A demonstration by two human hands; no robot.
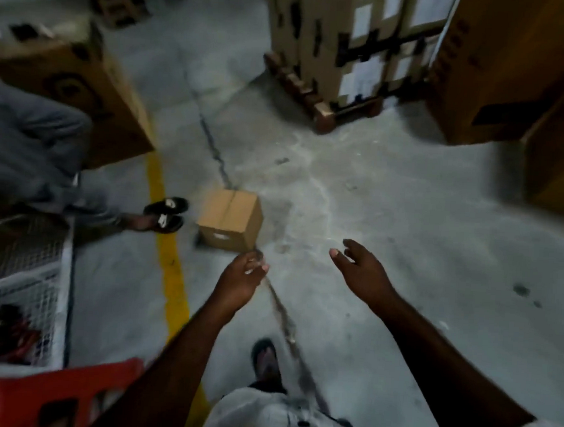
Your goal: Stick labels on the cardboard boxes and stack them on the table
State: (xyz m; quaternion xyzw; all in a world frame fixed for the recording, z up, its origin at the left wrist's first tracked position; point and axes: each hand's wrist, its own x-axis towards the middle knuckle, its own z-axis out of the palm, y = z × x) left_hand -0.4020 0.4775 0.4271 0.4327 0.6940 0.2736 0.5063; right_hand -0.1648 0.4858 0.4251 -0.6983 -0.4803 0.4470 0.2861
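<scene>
A small brown cardboard box (230, 219) stands on the grey concrete floor, with a pale label patch on its near side. My left hand (241, 278) reaches out just below and right of the box's near corner, fingers loosely curled and holding nothing, not touching the box. My right hand (361, 269) is stretched forward to the right of the box, fingers relaxed and spread, with nothing in it. Both hands hover above the floor. The frame is blurred.
Another person's legs and sandalled feet (165, 214) are left of the box beside a yellow floor line (168, 265). Large cartons (83, 89) stand at left, a pallet of boxes (350, 42) behind, tall cartons (513, 79) at right. A mesh cage (22, 283) and a red plastic item (41, 393) are at lower left.
</scene>
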